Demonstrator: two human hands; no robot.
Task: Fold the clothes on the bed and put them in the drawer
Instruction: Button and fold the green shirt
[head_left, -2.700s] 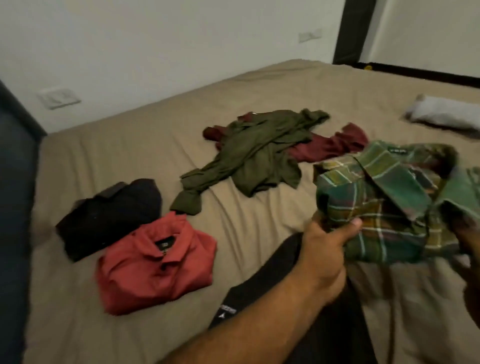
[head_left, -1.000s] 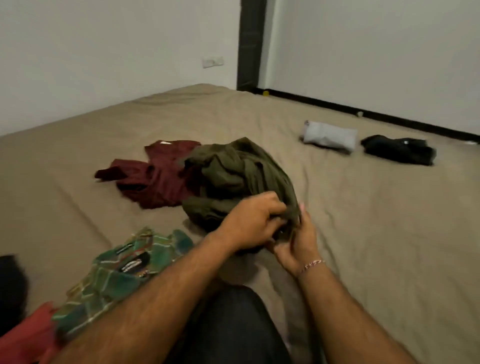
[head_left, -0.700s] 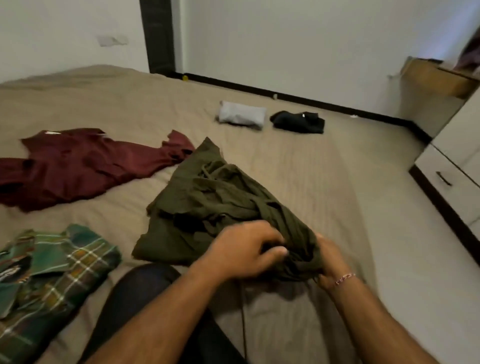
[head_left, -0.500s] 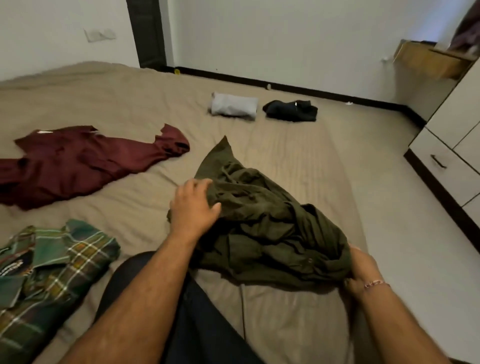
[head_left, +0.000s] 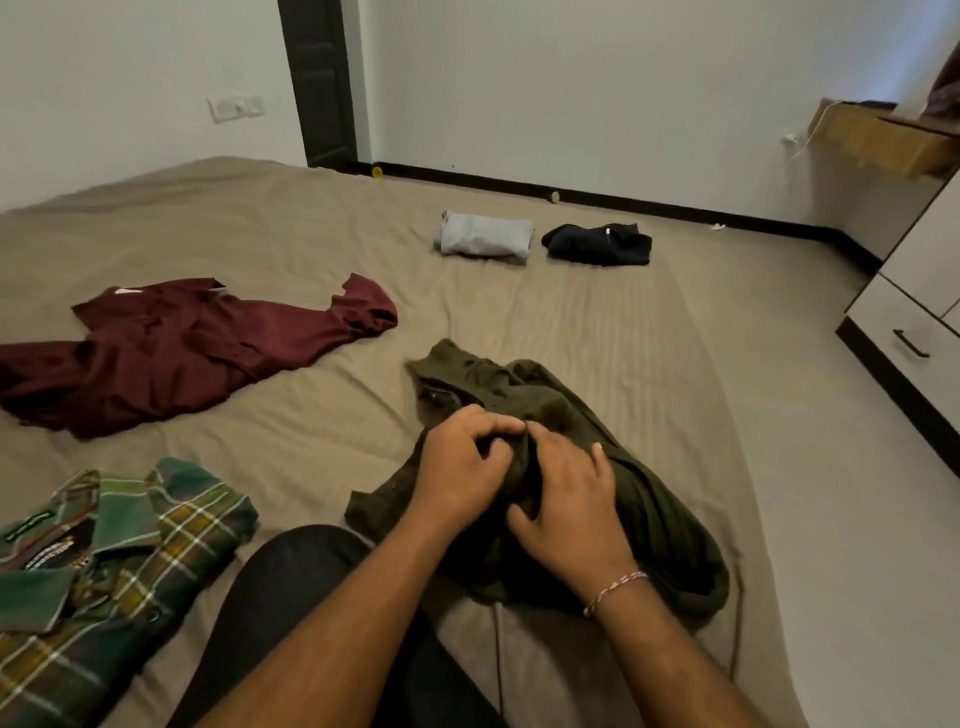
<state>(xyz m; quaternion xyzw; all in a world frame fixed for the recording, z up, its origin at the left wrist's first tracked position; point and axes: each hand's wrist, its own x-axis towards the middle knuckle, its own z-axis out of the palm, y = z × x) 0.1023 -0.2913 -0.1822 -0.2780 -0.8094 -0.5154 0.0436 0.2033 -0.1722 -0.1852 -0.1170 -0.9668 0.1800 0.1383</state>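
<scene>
A crumpled olive green shirt (head_left: 649, 499) lies on the tan bed (head_left: 597, 322) right in front of me. My left hand (head_left: 462, 467) and my right hand (head_left: 566, 504) sit side by side on its middle, fingers curled into the cloth. A maroon shirt (head_left: 171, 353) lies spread out unfolded to the left. A folded green plaid shirt (head_left: 109, 561) rests at the lower left. Folded grey (head_left: 485, 234) and black (head_left: 597, 244) garments lie at the far side of the bed. A white drawer (head_left: 914, 343) with a dark handle stands at the right.
My knee in dark trousers (head_left: 296, 597) rests on the bed between the plaid and the olive shirt. The floor (head_left: 857, 519) runs between the bed's right edge and the drawer unit. A dark door frame (head_left: 322, 83) stands in the far wall.
The plaid shirt was set down at the left and the olive shirt pulled close. In the last half second both hands came together on its middle from its left and right sides.
</scene>
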